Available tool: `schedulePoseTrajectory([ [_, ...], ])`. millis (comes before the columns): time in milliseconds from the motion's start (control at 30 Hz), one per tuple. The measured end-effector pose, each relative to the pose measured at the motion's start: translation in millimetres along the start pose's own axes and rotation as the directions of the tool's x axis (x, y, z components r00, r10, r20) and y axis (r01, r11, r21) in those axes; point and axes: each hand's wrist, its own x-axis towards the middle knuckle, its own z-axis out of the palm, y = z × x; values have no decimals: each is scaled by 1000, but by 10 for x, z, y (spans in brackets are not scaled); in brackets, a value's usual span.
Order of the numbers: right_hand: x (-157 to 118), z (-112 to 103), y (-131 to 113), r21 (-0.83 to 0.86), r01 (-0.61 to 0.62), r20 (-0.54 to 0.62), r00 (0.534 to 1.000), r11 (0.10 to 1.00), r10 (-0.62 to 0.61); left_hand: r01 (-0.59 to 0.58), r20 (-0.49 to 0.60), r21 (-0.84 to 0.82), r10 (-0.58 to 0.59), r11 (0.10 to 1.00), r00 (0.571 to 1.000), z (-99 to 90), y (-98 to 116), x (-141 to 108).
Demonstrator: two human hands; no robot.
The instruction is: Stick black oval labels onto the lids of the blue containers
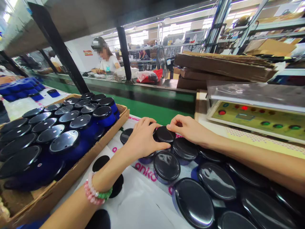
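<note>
My left hand (143, 138) curves around the side of a round black-topped piece (165, 135), its thumb at the near edge and its fingers at the far side. At the far right of that same piece, the thumb and fingertips of my right hand (187, 127) pinch its rim. Close by on the printed white sheet (143, 190) stand several more glossy black-topped pieces (167, 167), some showing blue sides. Flat black discs (101, 163) lie on the sheet near my left forearm, which wears a pink and green bead bracelet (96, 192).
At left, a cardboard tray (95, 143) holds rows of blue containers with black tops (64, 141). A control box (257, 117) with lit buttons stands at right, near stacked flattened cardboard (224, 66). Across the green bench (143, 101) sits a person (108, 62).
</note>
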Motion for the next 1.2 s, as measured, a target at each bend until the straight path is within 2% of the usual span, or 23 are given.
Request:
schedulePoseTrajectory([
  [300,-7,7,36,-85,93,-24,995,992,-95,-6,-5,5,6,1000,1000,0,-7,-14],
  [433,-35,38,-13,-187,167,-48,983,968,-179,-26,4,-8,26,1000,1000,-23,-11,-17],
  [500,-7,29,-13,-202,150,-12,988,968,-155,-41,10,-16,42,999,999,-11,-10,0],
  [600,108,-58,18,-167,52,91,995,985,-38,-43,28,-5,43,999,999,-4,9,33],
  [667,178,-136,-6,-163,-21,83,996,986,35,-27,46,2,27,1000,999,-85,27,11],
  [700,187,-159,-53,-164,-40,23,999,986,44,-18,44,-5,19,1000,999,-169,32,-33],
  [733,166,-160,-127,-162,-26,-62,998,986,16,-9,19,-26,9,1000,1000,-281,31,-108],
  [767,109,-132,-227,-160,28,-138,989,987,-50,15,-16,-64,-17,998,1000,-414,24,-217],
  [800,14,-69,-346,-158,120,-166,975,980,-146,60,-37,-110,-64,992,997,-556,9,-362],
  [833,-114,30,-474,-154,233,-128,959,960,-253,123,-32,-144,-129,982,991,-692,-14,-540],
  [867,-264,163,-603,-135,348,1,937,928,-351,216,24,-163,-215,963,976,-807,-46,-741],
  [900,-423,324,-722,-99,433,203,890,896,-408,315,125,-145,-298,938,946,-891,-84,-955],
  [933,-572,506,-825,-72,464,406,822,883,-399,401,227,-95,-373,911,900,-938,-130,-1167],
  [967,-700,697,-909,-59,481,531,757,875,-381,463,301,-54,-428,885,852,-946,-179,-1364],
  [1000,-795,884,-975,-69,500,624,697,863,-354,506,326,-37,-468,862,822,-924,-230,-1533],
  [1033,-856,1056,-1023,-93,511,684,656,855,-318,548,333,-51,-502,835,798,-879,-278,-1667],
  [1100,-886,1318,-1081,-153,529,734,627,835,-263,610,334,-129,-545,782,769,-771,-355,-1824],
  [1200,-818,1481,-1116,-188,499,734,644,846,-217,644,365,-206,-553,736,749,-676,-408,-1850],
])
